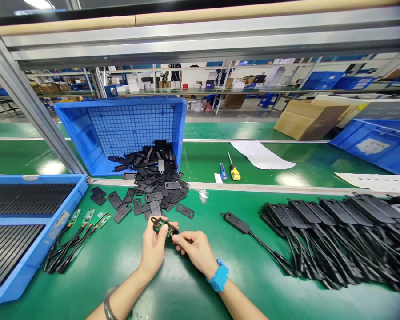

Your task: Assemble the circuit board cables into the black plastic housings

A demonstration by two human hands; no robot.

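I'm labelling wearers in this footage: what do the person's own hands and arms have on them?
The left hand and right hand are bare, without gloves. The forearms show no sleeves. A bright blue band circles the right wrist; a dark grey band circles the left forearm.

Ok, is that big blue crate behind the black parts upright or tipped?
Tipped: the blue crate lies on its side, opening facing forward, black parts spilling out.
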